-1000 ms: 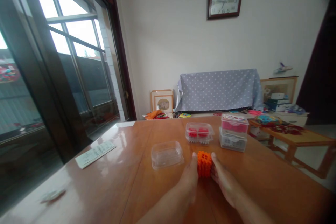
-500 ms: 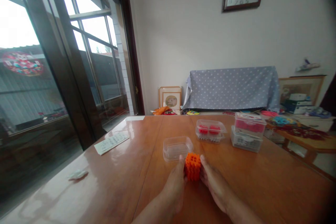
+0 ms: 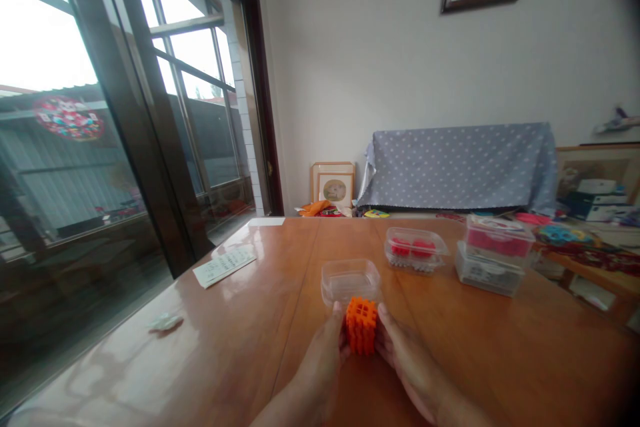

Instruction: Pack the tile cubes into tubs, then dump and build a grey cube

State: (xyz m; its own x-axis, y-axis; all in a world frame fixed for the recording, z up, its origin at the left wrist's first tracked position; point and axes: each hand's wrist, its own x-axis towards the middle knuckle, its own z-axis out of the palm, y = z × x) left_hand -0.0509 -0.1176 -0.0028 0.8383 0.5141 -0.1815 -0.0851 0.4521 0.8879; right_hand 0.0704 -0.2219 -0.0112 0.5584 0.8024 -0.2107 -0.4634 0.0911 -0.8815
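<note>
Between my left hand and my right hand stands an orange plastic lattice cube, pressed by both palms and fingers from its two sides. It rests on the wooden table. Just behind the cube sits a transparent plastic tub, close to my left fingertips. I cannot tell whether the cube touches it. Farther back is a clear lidded box with red balls inside.
At the table's far right stand two stacked plastic boxes. A printed paper slip and a small white scrap lie at the left, near the glass door. A low cluttered table stands beyond the right side.
The view has swung left, shifting the scene rightward. My hands have carried the orange cube left across the table, from beside the transparent tub to directly in front of it.
</note>
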